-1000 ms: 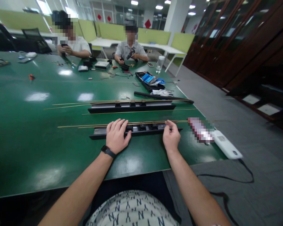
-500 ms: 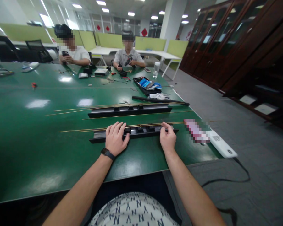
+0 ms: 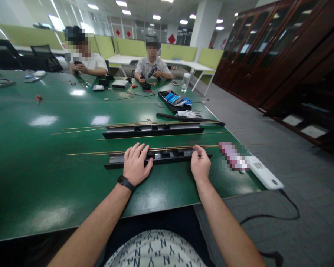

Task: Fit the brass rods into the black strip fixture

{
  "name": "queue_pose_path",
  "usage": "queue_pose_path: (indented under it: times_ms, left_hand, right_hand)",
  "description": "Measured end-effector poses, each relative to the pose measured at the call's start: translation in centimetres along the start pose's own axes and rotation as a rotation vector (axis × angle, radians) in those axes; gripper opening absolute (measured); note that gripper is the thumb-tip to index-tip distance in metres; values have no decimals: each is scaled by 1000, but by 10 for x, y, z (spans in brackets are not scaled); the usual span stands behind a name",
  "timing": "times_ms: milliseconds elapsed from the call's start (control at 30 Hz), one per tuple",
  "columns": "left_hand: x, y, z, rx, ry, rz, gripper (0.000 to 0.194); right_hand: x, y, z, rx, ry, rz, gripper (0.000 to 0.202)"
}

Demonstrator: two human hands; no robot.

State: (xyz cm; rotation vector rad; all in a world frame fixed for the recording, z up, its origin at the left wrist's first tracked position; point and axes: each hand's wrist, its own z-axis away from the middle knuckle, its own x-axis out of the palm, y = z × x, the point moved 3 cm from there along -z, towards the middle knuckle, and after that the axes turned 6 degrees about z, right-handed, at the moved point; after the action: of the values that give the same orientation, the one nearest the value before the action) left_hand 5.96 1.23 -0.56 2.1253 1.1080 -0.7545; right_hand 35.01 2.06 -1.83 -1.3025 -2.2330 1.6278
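Observation:
A long black rail (image 3: 171,160) with a grey inner face lies lengthwise before me. Thin golden rods (image 3: 83,153) run along its far side and stick out past both ends. My left hand (image 3: 135,165) rests over the rail's left part, fingers stretched across the rods, not gripping. At the right end of the rail, my right hand (image 3: 200,165) is closed, thumb and forefinger pinched at a golden rod; its other fingers are curled in. The exact pinch point is partly hidden. Just beyond lies a second black rail (image 3: 153,133), more golden rods along it.
A pink, blurred-out object (image 3: 233,155) and a white power strip (image 3: 264,173) with a black cord lie at the table's right edge. Farther back are a black tube (image 3: 178,118), white gloves (image 3: 189,114) and a black tray (image 3: 167,99). Two people sit across the table.
My right hand has shifted slightly to the right, still pinched. The rods by the near rail reach a little farther left in view. My left hand stays nearly in place.

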Motion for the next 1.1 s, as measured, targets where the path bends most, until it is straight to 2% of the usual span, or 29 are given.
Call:
queue_pose_path:
  times_ms: [200,500,767,967,1100]
  left_hand:
    - [1,-1,0,0,-1,-6,53]
    - [1,0,0,-5,-8,14,54]
    - [2,-1,1,-13,-9,22,56]
    - [1,-1,1,-12,-6,32,56]
    - [1,-1,1,-11,-9,17,54]
  right_hand:
    - [-1,6,-4,12,47,10,44]
    - [0,2,-1,12,-9,-15,44]
    - [-2,6,-4,24,47,-19,43]
    - [2,5,-2,-4,-20,-52,42]
    - [1,6,-2,3,-9,-19,41]
